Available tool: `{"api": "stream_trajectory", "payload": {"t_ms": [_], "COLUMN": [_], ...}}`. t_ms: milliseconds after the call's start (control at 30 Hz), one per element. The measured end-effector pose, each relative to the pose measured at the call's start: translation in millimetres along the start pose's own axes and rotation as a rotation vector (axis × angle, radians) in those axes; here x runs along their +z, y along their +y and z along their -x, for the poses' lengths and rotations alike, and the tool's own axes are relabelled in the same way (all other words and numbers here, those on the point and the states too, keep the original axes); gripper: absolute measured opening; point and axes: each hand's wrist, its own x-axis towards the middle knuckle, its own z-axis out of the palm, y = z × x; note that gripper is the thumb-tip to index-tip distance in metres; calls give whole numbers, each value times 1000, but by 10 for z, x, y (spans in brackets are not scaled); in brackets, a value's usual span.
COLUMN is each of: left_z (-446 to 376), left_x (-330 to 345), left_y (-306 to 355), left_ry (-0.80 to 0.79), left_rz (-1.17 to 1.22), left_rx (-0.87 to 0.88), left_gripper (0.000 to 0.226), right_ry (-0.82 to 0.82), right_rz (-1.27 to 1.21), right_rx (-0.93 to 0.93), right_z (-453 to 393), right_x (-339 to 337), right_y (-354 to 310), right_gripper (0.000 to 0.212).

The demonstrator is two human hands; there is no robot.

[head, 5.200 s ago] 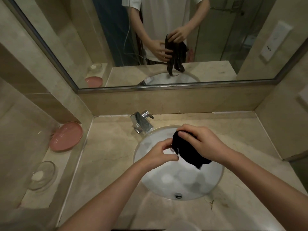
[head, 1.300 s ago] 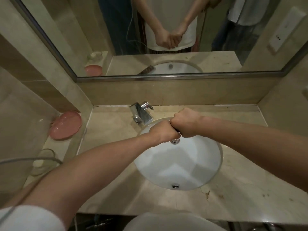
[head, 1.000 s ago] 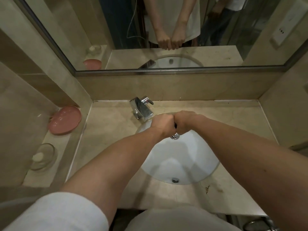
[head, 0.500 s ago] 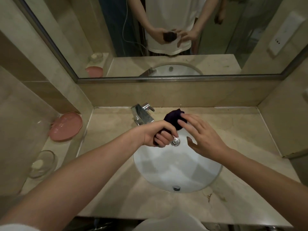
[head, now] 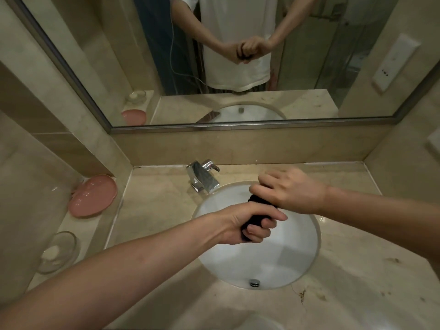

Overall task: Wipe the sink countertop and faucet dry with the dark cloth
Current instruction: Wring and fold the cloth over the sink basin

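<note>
Right hand (head: 294, 190) regripped, both hands wringing cloth (head: 256, 216)

The faucet (head: 203, 178) stands behind the sink (head: 297, 258); a dish (head: 92, 195) lies left.

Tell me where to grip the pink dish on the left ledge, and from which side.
Take the pink dish by its near right rim, coming from the sink side. It leans tilted against the wall, so that edge is raised and exposed; the far edge is against the wall.
</note>
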Motion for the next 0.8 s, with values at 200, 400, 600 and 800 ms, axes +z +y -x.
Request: {"api": "stream_trajectory", "payload": {"t_ms": [200, 400, 600, 800], "left_z": [-90, -262, -449, -549], "left_x": [-131, -337, -449, -461], "left_y": [-71, -103, -246, -194], "left_ry": [358, 720, 801, 804], "left_rz": [-582, -852, -1185, -1332], "left_rx": [-32, 2, 2, 46], "left_gripper": [12, 23, 30, 25], "right_ry": [-543, -855, -984, -1024], "right_rz": [-50, -77, -151, -295], "right_rx": [29, 287, 442, 657], "right_z": [-179, -397, -377, -324], "right_x": [5, 214, 538, 544], "right_y": [-185, -260, -402, -338], "right_gripper": [28, 8, 7, 21]}}
